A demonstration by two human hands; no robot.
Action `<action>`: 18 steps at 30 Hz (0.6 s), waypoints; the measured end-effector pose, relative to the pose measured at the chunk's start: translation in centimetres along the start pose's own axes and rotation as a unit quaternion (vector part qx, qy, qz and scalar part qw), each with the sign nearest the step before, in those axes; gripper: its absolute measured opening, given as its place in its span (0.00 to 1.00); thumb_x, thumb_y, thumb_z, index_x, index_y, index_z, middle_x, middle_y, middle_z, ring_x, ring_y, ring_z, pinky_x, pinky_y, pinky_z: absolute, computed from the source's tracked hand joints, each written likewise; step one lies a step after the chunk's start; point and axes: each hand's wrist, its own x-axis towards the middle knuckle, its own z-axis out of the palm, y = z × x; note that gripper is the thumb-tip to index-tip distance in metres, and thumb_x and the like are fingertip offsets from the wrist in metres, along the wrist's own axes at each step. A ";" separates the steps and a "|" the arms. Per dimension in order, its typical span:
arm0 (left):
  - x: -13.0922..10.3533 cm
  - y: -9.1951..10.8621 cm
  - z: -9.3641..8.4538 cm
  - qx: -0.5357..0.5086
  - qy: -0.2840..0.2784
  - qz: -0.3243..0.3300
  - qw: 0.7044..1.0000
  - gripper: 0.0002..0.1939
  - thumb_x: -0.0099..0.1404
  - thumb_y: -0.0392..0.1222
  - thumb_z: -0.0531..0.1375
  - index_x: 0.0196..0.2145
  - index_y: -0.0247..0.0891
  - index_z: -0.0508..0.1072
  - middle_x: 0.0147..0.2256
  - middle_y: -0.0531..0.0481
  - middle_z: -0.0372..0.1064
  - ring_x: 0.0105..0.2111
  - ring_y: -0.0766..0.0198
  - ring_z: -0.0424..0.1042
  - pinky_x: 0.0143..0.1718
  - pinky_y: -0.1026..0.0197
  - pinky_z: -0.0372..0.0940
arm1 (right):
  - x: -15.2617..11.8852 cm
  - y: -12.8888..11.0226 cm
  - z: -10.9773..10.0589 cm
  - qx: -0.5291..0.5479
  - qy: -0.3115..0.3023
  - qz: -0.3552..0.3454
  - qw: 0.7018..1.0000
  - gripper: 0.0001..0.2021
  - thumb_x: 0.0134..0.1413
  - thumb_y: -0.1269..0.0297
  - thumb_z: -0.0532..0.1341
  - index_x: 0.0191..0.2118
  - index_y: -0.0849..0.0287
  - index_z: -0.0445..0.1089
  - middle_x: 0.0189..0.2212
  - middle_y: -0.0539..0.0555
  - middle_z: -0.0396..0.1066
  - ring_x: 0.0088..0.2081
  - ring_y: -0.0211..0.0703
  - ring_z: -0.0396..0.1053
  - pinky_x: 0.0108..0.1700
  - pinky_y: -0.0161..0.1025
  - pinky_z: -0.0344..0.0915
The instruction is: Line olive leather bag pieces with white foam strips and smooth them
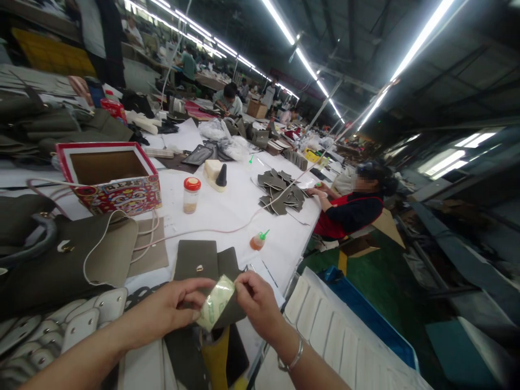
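A small shiny, pale yellow-green packet [216,304] with green print is held tilted between my hands, low in the middle of the view. My left hand [179,303] grips its lower left end between thumb and fingers. At its upper right corner, my right hand [255,298] has thumb and finger pinched together. Behind and beneath the packet lie dark olive leather-like pieces [196,259], one with a small metal clasp. Below the packet is a yellow strip-like thing [217,355], partly hidden.
A red patterned box [117,195] stands open at left, near an olive bag [49,260]. Across the white table [219,216] are a red-lidded jar [190,196], a green-tipped glue bottle [258,240] and cut pieces [280,190]. A co-worker [349,206] sits at right, beyond a blue crate [374,319].
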 end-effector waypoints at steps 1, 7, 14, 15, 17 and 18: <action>-0.1 -0.1 -0.1 0.001 0.000 -0.006 1.000 0.28 0.57 0.37 0.59 0.56 0.34 0.59 0.38 0.48 0.73 0.37 0.63 0.70 0.40 0.64 0.60 | 0.0 0.2 0.0 0.015 0.003 0.019 1.000 0.06 0.56 0.67 0.53 0.31 0.59 0.64 0.26 0.50 0.64 0.29 0.37 0.61 0.31 0.34 0.58; -0.1 -1.2 -0.2 -0.032 0.003 -0.022 0.999 0.23 0.59 0.41 0.61 0.51 0.34 0.64 0.38 0.48 0.74 0.37 0.64 0.70 0.41 0.64 0.60 | -0.4 1.0 0.6 0.066 0.013 0.073 0.995 0.05 0.55 0.66 0.54 0.32 0.60 0.65 0.26 0.49 0.65 0.29 0.37 0.62 0.31 0.34 0.60; 0.3 -0.8 0.7 -0.041 0.019 -0.027 0.999 0.24 0.57 0.46 0.63 0.50 0.34 0.67 0.34 0.50 0.73 0.33 0.66 0.69 0.36 0.66 0.60 | -0.5 0.8 1.2 0.006 0.031 0.035 0.999 0.04 0.56 0.69 0.53 0.31 0.59 0.64 0.28 0.50 0.64 0.31 0.37 0.62 0.35 0.34 0.58; 0.4 -0.5 0.9 -0.046 0.032 -0.025 0.998 0.23 0.58 0.47 0.62 0.49 0.34 0.68 0.35 0.50 0.73 0.34 0.65 0.69 0.36 0.66 0.60 | -0.6 0.6 1.2 -0.015 0.028 0.005 0.999 0.04 0.56 0.69 0.53 0.32 0.59 0.64 0.29 0.50 0.64 0.32 0.37 0.61 0.35 0.35 0.58; 0.6 -0.1 1.4 -0.050 0.056 -0.022 0.997 0.22 0.58 0.49 0.61 0.46 0.33 0.70 0.37 0.48 0.73 0.37 0.63 0.69 0.38 0.66 0.61 | -0.8 0.2 1.4 -0.048 0.017 -0.052 0.997 0.04 0.57 0.70 0.52 0.32 0.60 0.63 0.30 0.51 0.64 0.33 0.38 0.61 0.36 0.35 0.57; 0.7 0.0 1.6 -0.048 0.067 -0.021 0.996 0.21 0.57 0.49 0.61 0.45 0.33 0.71 0.37 0.48 0.73 0.37 0.63 0.68 0.38 0.66 0.61 | -1.0 0.1 1.5 -0.059 0.011 -0.073 0.996 0.04 0.58 0.70 0.52 0.32 0.60 0.62 0.30 0.51 0.63 0.34 0.38 0.61 0.36 0.35 0.57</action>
